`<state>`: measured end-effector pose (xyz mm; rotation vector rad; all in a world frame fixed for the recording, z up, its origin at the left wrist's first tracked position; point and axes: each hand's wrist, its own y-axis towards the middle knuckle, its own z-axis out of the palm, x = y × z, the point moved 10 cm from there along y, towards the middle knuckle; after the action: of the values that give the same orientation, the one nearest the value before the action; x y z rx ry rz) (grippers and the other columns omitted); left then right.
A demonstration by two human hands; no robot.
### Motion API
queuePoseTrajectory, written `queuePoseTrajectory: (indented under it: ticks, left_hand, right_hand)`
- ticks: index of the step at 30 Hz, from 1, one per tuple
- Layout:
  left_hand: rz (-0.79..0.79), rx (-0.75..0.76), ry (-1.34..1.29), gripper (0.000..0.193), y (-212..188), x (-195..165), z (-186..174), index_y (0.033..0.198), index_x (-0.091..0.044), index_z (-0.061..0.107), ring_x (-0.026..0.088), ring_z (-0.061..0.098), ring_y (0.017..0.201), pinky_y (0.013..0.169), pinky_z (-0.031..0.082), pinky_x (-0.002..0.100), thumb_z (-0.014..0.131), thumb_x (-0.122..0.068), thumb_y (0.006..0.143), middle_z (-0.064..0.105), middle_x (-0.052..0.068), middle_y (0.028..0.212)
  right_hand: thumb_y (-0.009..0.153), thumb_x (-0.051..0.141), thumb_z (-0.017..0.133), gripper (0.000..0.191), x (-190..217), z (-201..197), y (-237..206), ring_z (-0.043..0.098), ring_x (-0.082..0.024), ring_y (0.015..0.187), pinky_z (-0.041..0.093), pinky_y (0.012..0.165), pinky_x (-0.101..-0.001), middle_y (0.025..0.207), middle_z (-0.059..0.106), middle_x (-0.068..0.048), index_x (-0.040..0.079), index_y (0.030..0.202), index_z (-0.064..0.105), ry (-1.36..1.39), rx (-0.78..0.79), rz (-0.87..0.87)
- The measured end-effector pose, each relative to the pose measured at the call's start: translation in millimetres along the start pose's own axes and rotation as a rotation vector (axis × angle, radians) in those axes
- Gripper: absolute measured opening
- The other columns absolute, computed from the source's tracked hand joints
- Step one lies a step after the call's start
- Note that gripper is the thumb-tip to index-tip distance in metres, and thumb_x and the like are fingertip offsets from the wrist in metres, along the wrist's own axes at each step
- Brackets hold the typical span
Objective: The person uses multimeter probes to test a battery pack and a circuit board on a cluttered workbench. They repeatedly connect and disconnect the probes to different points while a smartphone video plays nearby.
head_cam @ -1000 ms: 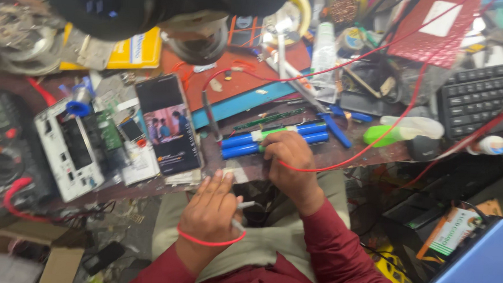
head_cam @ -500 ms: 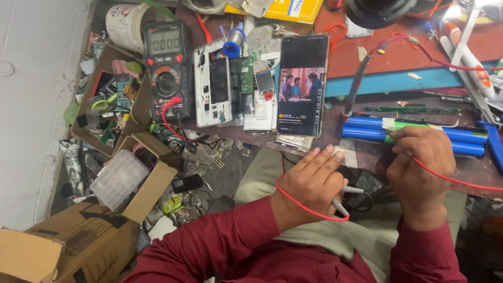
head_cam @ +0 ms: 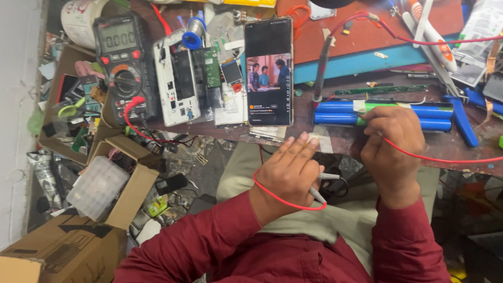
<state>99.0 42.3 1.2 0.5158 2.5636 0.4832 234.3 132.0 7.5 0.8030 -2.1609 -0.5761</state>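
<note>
My right hand (head_cam: 391, 149) is closed on the end of a red wire (head_cam: 451, 159) and presses it onto a blue battery pack (head_cam: 336, 112) with a green strip, lying at the front of the workbench (head_cam: 343, 142). My left hand (head_cam: 293, 172) rests at the bench edge over my lap with its fingers stretched out. A red wire loop (head_cam: 283, 199) runs across its wrist. A metal-tipped probe (head_cam: 318, 195) sticks out from under its palm, held by the hidden thumb.
A lit phone (head_cam: 268, 73), opened phones (head_cam: 177, 86) and a multimeter (head_cam: 121, 57) lie left of the batteries. Blue pliers (head_cam: 465, 115) and tools crowd the right. Cardboard boxes (head_cam: 68, 247) and a plastic case (head_cam: 97, 186) sit on the floor at left.
The view has swung left and down, bringing the floor boxes and multimeter into sight. Both hands stay in nearly the same pose at the battery pack.
</note>
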Motion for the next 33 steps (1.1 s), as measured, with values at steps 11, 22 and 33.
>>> queuePoseTrajectory:
  ticks: [11, 22, 33]
  left_hand:
    - [-0.011, 0.007, -0.013, 0.017, -1.5, 0.7, 1.8, 0.088, -0.001, 0.062, 0.041, 0.064, 0.129, 0.113, 0.049, 0.052, 0.068, -0.016, 0.094, 0.068, 0.028, 0.13]
    - [-0.007, -0.007, -0.009, 0.018, -1.1, 0.6, 0.6, 0.089, -0.001, 0.063, 0.041, 0.064, 0.129, 0.113, 0.049, 0.051, 0.068, -0.017, 0.095, 0.068, 0.028, 0.129]
    - [-0.002, 0.001, -0.012, 0.019, -2.2, 0.6, 1.4, 0.088, -0.001, 0.061, 0.042, 0.064, 0.128, 0.112, 0.049, 0.052, 0.068, -0.017, 0.094, 0.068, 0.028, 0.128]
  right_hand:
    - [0.08, -0.019, 0.055, 0.032, -0.8, 1.1, -3.2, 0.065, -0.032, 0.094, 0.052, 0.087, -0.0414, 0.104, 0.069, -0.009, 0.005, 0.101, 0.05, -0.015, 0.011, -0.012]
    - [0.082, -0.019, 0.057, 0.032, -4.7, 3.4, -7.1, 0.065, -0.032, 0.092, 0.051, 0.086, -0.0407, 0.101, 0.069, -0.009, 0.005, 0.103, 0.05, -0.018, 0.021, -0.008]
    - [0.083, -0.02, 0.057, 0.033, -3.4, 2.7, -4.7, 0.065, -0.031, 0.092, 0.051, 0.086, -0.0404, 0.1, 0.068, -0.009, 0.006, 0.102, 0.049, -0.017, 0.012, -0.026]
